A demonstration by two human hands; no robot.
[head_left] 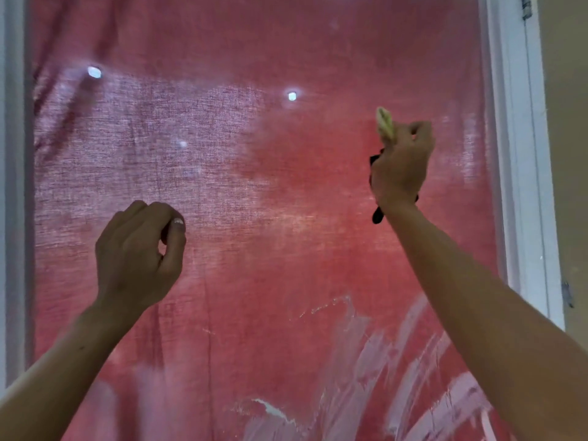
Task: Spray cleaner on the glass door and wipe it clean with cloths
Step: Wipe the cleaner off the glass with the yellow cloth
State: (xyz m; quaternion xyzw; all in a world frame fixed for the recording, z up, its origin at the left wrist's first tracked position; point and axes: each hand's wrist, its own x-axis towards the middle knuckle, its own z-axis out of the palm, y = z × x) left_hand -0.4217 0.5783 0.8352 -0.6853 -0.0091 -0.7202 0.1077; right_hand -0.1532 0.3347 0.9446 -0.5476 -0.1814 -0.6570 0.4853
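Observation:
The glass door [286,186] fills the view, with a red curtain behind it. Its upper left is hazy and whitish, and white smears streak the lower right. My right hand [401,163] is raised at the upper right of the pane and grips a bunched yellow cloth [385,124], whose tip sticks out above my fingers. Something dark [377,214] shows under that hand near the wrist; I cannot tell what it is. My left hand [140,253] is held up lower on the left, fingers curled with thumb against forefinger, and nothing shows in it.
The white door frame [521,154] runs down the right side, with a hinge [526,7] at the top and a beige wall [569,154] beyond it. A pale frame edge [14,186] borders the left. Bright reflected spots [94,72] dot the upper glass.

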